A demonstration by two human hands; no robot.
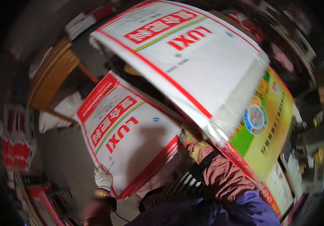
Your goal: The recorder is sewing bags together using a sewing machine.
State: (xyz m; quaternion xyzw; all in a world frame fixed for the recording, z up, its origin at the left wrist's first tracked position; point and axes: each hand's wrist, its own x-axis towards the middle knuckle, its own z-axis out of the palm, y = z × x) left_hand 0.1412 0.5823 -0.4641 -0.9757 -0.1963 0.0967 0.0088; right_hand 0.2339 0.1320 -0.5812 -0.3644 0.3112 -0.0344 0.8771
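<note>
A large white woven sack [203, 64] with red borders and a green-and-yellow printed side arches overhead, lifted off a stack of matching flat sacks [128, 135] lying centre-left. The gloved left hand [102, 177] has its fingers closed on the stack's near corner. The right hand [187, 136] is mostly hidden under the raised sack's edge; its grip cannot be told. A wooden chair [52, 75] stands far left.

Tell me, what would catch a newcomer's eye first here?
The big white sack with red borders arching across the top, lifted by the right hand, with a green and yellow panel at its right end. Below it, at centre left, a stack of matching white sacks lies flat, and the gloved left hand rests on its lower edge.
</note>
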